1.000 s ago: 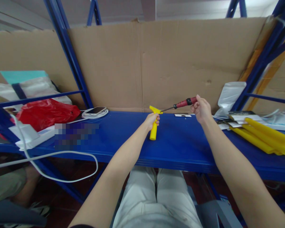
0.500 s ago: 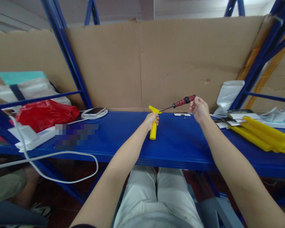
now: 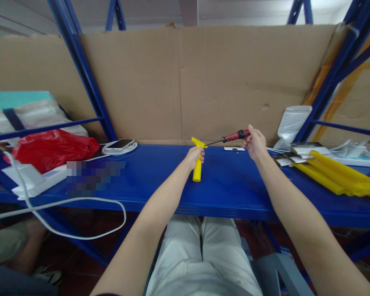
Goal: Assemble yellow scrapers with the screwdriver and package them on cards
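My left hand (image 3: 195, 158) is wrapped round a yellow T-shaped plastic handle (image 3: 197, 172), holding it upright at the middle of the blue tabletop (image 3: 160, 176). My right hand (image 3: 254, 142), to the right and slightly higher, pinches the butt end of a screwdriver (image 3: 234, 136) with a red and black grip. The screwdriver's shaft points left and slopes down, its tip meeting the head of the yellow piece. Whether the tip sits in a screw there is too small to make out.
On the right lie several yellow tubular pieces (image 3: 336, 172) and a white plastic bag (image 3: 292, 125). A phone (image 3: 121, 144) on a coiled white cable, a red plastic bag (image 3: 57, 149) and a power strip (image 3: 45, 183) are on the left. Cardboard (image 3: 135, 86) stands behind the table.
The fingers of my right hand have shifted on the screwdriver's end, and its grip looks turned. My left hand still holds the yellow handle. The whole view has moved slightly.
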A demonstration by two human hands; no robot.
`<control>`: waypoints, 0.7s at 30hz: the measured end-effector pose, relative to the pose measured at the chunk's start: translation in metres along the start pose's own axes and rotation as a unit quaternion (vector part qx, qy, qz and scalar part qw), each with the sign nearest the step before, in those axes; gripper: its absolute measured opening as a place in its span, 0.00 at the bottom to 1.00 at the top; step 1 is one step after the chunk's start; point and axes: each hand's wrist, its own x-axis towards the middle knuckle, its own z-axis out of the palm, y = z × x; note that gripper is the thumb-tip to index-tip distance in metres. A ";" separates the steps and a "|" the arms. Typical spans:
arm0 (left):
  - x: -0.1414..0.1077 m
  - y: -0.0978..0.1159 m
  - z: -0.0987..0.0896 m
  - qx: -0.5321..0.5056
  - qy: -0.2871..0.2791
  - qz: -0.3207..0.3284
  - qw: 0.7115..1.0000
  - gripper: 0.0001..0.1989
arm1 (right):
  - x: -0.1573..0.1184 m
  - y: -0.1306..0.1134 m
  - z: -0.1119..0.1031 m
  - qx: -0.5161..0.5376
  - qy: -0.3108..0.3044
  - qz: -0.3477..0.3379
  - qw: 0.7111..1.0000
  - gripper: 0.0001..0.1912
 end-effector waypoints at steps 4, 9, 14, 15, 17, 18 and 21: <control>0.000 0.000 0.000 0.004 0.000 0.004 1.000 0.09 | -0.001 -0.001 -0.001 -0.001 -0.012 -0.002 1.000 0.23; 0.001 -0.001 0.000 0.020 0.001 0.011 1.000 0.10 | -0.004 -0.008 0.001 0.029 -0.040 0.020 0.999 0.17; 0.000 -0.001 0.000 0.028 0.001 0.014 1.000 0.10 | -0.005 -0.010 0.003 0.018 -0.056 0.015 0.998 0.15; 0.000 -0.001 0.001 0.030 0.002 0.014 0.999 0.10 | -0.005 -0.010 0.004 0.014 -0.053 0.011 0.998 0.16; 0.000 -0.001 0.001 0.033 0.001 0.012 0.999 0.10 | -0.005 -0.008 0.003 0.013 -0.040 0.003 0.999 0.18; 0.000 -0.001 0.001 0.034 0.000 0.011 0.999 0.10 | -0.005 -0.008 0.003 0.014 -0.031 0.000 0.999 0.19; 0.000 -0.002 0.001 0.033 -0.006 0.013 0.999 0.10 | -0.004 -0.007 0.003 0.013 -0.013 0.004 1.000 0.22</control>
